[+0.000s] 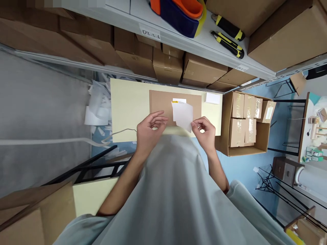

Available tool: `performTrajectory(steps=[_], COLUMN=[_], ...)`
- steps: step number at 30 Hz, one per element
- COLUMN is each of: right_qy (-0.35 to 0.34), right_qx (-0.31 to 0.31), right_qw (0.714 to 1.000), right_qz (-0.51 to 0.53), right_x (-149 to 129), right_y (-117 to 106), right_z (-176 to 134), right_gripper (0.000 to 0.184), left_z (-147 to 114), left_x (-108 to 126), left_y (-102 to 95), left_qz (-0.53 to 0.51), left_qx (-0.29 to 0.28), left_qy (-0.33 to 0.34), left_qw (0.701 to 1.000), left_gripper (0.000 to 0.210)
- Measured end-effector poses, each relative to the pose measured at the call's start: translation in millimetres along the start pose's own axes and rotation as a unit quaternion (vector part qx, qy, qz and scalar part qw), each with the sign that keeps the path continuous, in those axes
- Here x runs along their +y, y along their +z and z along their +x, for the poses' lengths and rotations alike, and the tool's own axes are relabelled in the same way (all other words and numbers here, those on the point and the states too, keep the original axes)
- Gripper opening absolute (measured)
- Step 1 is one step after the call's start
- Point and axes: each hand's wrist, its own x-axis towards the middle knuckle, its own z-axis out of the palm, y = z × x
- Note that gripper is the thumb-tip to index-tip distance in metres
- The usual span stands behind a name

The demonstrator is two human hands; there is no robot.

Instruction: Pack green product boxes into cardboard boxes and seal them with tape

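Note:
My right hand (205, 132) pinches the lower right corner of a thin white paper sheet (183, 114), which looks like a label. The sheet hangs tilted over a flat brown cardboard box (159, 102) on a pale yellow tabletop (130, 109). A small yellow strip (175, 101) with dark print shows at the sheet's upper left, and a white patch lies behind its top edge. To the left of the sheet, my left hand (152, 131) hovers by the box's near edge. Its fingers are stretched out and apart from the paper, with nothing visible in them.
A stack of white labels (213, 98) lies at the tabletop's far right. Beside the table, a large open carton (224, 136) holds several taped boxes. The shelf ahead bears two utility knives (228, 44) and a tape dispenser (182, 17). Crumpled paper (95, 109) piles up at left.

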Motion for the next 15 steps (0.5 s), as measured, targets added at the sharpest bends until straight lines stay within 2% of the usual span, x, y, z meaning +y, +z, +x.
performTrajectory(steps=[8, 15], right_qy=[0.082, 0.101], right_qx=[-0.023, -0.034], right_qw=[0.996, 0.993], right_qz=[0.036, 0.044], right_x=[6.9, 16.3], right_y=[-8.0, -16.2], right_z=[5.2, 8.1], right_gripper=[0.021, 0.022], left_z=[10.7, 12.1], left_x=[7.2, 8.9], left_y=[6.3, 11.0], left_qz=[-0.038, -0.064], left_qx=[-0.035, -0.053], left_qy=[-0.070, -0.103], left_qw=[0.996, 0.991], left_gripper=[0.059, 0.060])
